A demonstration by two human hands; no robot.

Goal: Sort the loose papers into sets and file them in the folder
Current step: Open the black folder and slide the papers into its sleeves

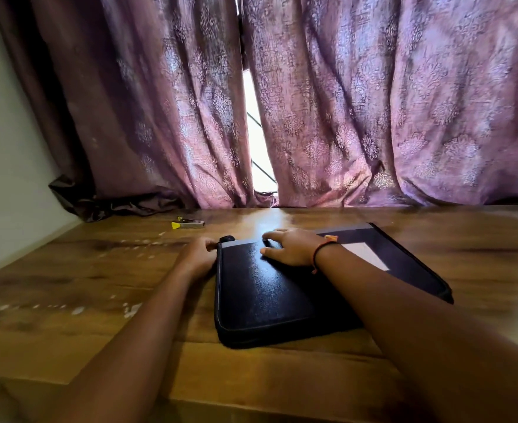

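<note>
A dark zip-up folder (266, 297) lies closed and flat on the wooden table (83, 285), a little right of centre. A pale label (366, 254) shows on its cover. My left hand (198, 254) is curled against the folder's far left corner, fingers pinched at the zipper end (225, 239). My right hand (291, 245) rests palm down on the cover near the far edge, fingers spread. A red thread bracelet circles my right wrist. No loose papers are visible.
A small stapler with a yellow tip (187, 223) lies at the far left of the table. Purple patterned curtains (373, 117) hang right behind the table's far edge. A pale wall (4, 178) borders the left side.
</note>
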